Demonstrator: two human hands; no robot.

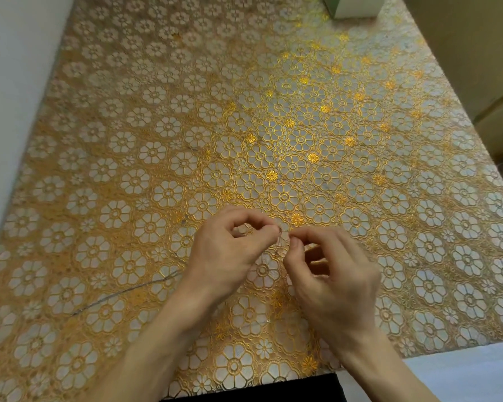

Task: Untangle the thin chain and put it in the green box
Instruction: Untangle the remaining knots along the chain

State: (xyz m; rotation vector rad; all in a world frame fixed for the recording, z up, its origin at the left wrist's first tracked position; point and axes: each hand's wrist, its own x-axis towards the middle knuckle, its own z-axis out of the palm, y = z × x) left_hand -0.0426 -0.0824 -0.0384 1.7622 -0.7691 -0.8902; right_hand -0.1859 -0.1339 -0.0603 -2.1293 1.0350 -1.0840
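A thin silver chain (128, 291) trails across the gold flowered tablecloth from the lower left up to my hands, where a small tangle of it (282, 242) hangs between my fingertips. My left hand (230, 256) pinches the tangle from the left with thumb and forefinger. My right hand (331, 280) pinches it from the right, the two pinches almost touching. Part of the chain is hidden under my left hand. The green box (352, 7) stands at the far edge of the table, cut off by the top of the frame, well away from both hands.
The tablecloth (273, 126) covers the whole table. A white wall (12, 82) runs along the left side. Beige cabinet fronts (476, 53) stand beyond the right edge. The near table edge sits just below my wrists.
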